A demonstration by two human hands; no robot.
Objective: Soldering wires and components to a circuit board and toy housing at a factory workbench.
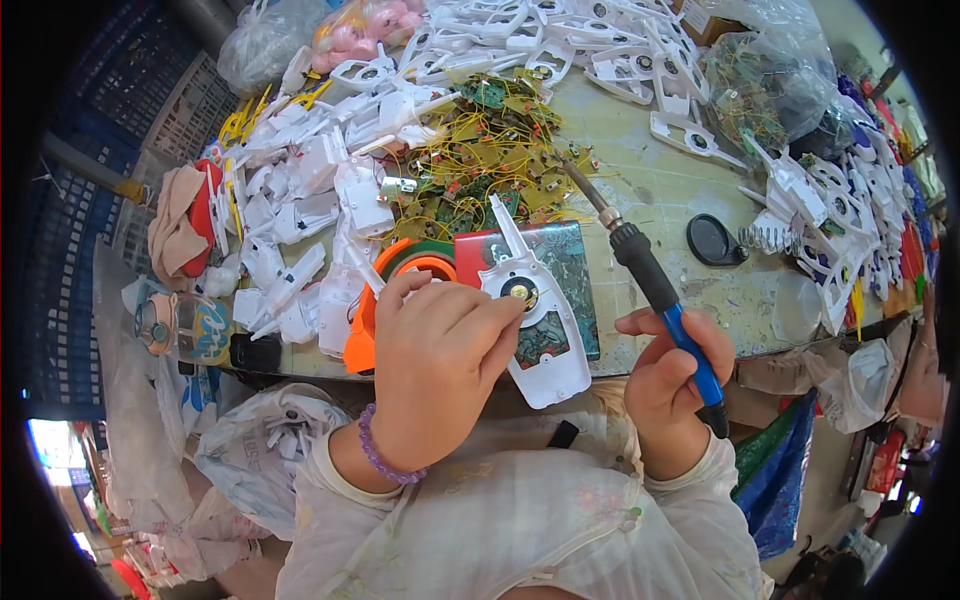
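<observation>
My right hand grips a soldering iron by its blue and black handle. The metal tip points up and away over the table. My left hand is closed, its fingertips at the round speaker set in a white plastic shell half. What those fingertips pinch, if anything, is hidden. Under the shell lies a red-edged board or book with a dark patterned face. An orange ring-shaped thing shows partly behind my left hand.
A heap of green circuit boards with yellow wires lies beyond my hands. White plastic shells pile up at left and far back. On the right are a black round lid, a coiled metal spring and more shells. A bottle stands at left.
</observation>
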